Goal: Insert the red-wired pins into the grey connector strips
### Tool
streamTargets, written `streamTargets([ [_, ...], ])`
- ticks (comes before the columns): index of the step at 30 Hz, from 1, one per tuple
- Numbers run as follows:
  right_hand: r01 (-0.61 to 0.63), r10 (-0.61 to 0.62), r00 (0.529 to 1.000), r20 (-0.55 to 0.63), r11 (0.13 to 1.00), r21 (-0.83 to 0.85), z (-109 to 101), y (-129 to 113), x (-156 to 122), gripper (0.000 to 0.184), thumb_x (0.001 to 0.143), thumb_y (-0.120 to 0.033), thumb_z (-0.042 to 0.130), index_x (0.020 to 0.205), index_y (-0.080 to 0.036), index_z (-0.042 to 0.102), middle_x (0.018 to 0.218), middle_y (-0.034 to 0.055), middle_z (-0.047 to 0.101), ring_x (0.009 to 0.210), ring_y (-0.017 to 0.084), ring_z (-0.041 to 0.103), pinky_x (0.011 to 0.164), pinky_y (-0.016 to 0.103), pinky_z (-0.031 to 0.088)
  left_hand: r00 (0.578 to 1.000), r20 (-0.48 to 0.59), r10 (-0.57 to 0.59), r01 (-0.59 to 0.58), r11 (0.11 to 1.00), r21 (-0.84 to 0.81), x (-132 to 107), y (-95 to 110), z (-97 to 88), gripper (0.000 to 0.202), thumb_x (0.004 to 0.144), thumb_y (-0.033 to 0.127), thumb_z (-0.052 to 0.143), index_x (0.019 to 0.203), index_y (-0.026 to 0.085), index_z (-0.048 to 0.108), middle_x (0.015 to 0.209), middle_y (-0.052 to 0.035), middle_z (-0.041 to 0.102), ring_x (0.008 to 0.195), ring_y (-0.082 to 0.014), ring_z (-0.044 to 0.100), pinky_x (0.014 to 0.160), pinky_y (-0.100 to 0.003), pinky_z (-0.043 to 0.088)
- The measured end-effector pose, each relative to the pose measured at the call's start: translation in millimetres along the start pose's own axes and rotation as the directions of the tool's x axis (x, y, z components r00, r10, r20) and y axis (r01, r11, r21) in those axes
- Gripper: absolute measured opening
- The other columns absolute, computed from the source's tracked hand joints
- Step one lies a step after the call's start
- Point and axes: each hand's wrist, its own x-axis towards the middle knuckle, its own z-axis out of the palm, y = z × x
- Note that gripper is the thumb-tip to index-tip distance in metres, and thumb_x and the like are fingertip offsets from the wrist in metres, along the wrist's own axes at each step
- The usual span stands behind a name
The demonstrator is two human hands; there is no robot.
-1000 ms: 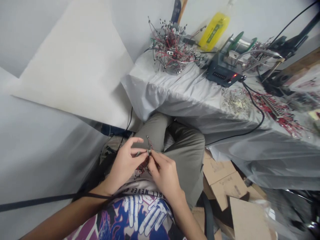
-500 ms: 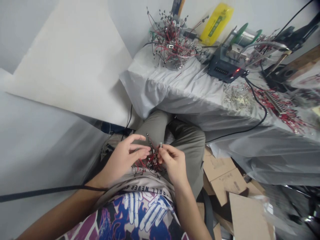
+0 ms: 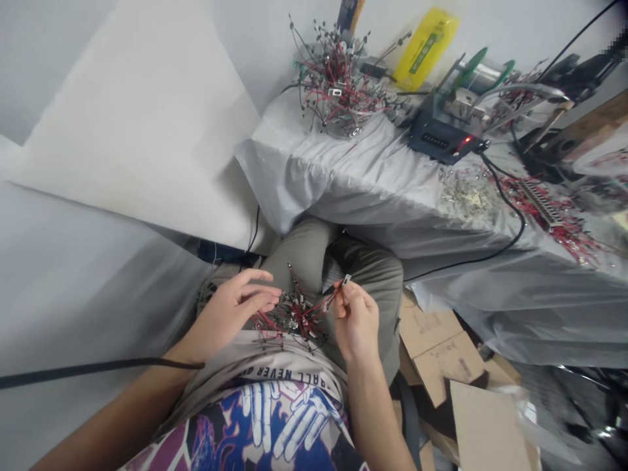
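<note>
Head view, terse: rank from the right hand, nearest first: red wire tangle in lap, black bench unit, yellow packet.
1. Red wire tangle: in the lap, just left of the right hand.
2. Black bench unit: on the table, ahead and to the right.
3. Yellow packet: farther ahead, behind the unit by the wall.

My right hand [image 3: 356, 320] pinches a red-wired metal terminal [image 3: 346, 280] at two o'clock from the wire tangle [image 3: 294, 317] in my lap (my left hand [image 3: 235, 314] lies open beside it).

My right hand [image 3: 356, 320] has open air to its right, over the cardboard [image 3: 441, 353]; the wire bundle [image 3: 294, 317] in my lap blocks the path to my left hand [image 3: 233, 307], the draped table [image 3: 343, 190] walling off the top.
</note>
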Motion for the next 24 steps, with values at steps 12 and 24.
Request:
streamTargets([
  [12, -0.3, 0.299, 0.954, 0.036, 0.936, 0.181, 4, 4, 7, 0.035, 0.068, -0.039, 0.097, 0.084, -0.012, 0.081, 0.066, -0.0024, 0.055, 0.055, 0.003, 0.034, 0.046, 0.013, 0.029, 0.984, 0.145, 0.101, -0.158, 0.872, 0.463, -4, -8, -26.8, 0.051, 0.1, 0.034, 0.052, 0.149, 0.022, 0.053, 0.149, -0.0158, 0.068, 0.139, -0.0313, 0.065, 0.126, -0.054, 0.046],
  [24, -0.314, 0.349, 0.933, 0.086, 0.907, -0.282, 4, 37, 14, 0.032, 0.07, -0.043, 0.088, 0.07, -0.015, 0.073, 0.065, 0.0029, 0.069, 0.055, 0.011, 0.057, 0.051, 0.022, 0.036, 0.989, 0.084, 0.118, -0.143, 0.7, 0.7, -1, -8, -37.8, 0.053, 0.106, 0.033, 0.039, 0.155, 0.02, 0.052, 0.15, -0.0133, 0.068, 0.139, -0.0327, 0.063, 0.122, -0.054, 0.044],
])
